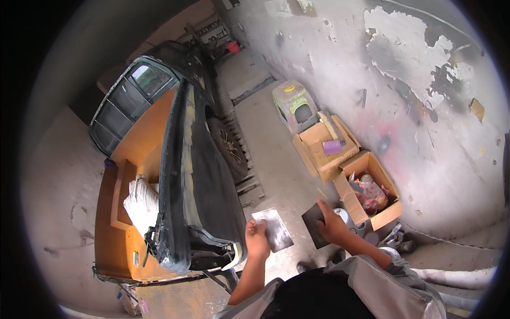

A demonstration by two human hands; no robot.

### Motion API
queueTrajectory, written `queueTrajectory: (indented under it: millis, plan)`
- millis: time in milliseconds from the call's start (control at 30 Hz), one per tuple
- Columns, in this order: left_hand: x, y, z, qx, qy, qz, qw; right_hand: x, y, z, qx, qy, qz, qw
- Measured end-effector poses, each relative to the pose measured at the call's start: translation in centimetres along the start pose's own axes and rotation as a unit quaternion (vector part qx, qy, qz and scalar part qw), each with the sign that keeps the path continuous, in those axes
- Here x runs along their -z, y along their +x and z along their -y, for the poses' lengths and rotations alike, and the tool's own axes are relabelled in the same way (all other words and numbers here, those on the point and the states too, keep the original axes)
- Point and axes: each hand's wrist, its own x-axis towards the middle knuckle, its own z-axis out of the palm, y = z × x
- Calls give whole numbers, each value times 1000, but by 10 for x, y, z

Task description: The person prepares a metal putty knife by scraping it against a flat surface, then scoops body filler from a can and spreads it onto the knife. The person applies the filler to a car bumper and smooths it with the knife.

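Note:
My left hand grips a pale, glossy, grey-smudged square sheet by its left side, thumb over it. In my right hand is a dark, flat square sheet, with a finger reaching along its right side. The two sheets are apart, held above the floor in front of my body. Left of my left hand stands a dark pickup truck with pale streaks along its side and an orange-brown bed holding a white bundle.
Along the peeling wall are a grey car part, a cardboard box with a purple can on it, and an open box with bags. Several cans and a hose lie at right. A red bucket is farther back.

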Motion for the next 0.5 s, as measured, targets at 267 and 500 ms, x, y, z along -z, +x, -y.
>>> queueTrajectory:
  millis: [267,500]
  plan:
    - [-54,-18,25,35,9,31,999,28,-14,-8,-60,247,122,960]
    - [-68,-30,41,0,85,52,995,22,-23,-6,-132,352,129,918]
